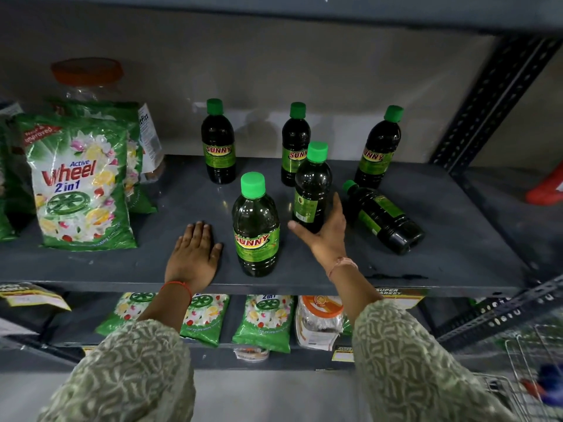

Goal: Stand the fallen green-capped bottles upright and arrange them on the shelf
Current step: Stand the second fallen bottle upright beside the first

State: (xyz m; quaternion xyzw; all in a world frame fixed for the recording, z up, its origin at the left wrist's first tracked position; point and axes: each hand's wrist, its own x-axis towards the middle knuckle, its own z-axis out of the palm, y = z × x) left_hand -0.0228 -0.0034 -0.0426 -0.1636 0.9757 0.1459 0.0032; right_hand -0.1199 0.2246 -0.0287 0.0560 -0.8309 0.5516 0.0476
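Note:
Several dark bottles with green caps are on the grey shelf [441,245]. Three stand at the back: one at the left [218,144], one in the middle [295,141], one at the right [379,150]. A fourth stands near the front edge [256,226]. My right hand [326,233] is wrapped around the base of a fifth bottle [312,187], held upright with its back label toward me. A further bottle [382,217] lies on its side to the right, cap pointing back-left. My left hand [195,254] rests flat on the shelf, palm down, left of the front bottle.
Green detergent packets [80,184] and an orange-lidded jar [88,77] fill the shelf's left end. More packets [263,322] lie on the lower shelf. A perforated steel upright [493,99] stands at the right, and a wire cart [530,370] sits at the lower right.

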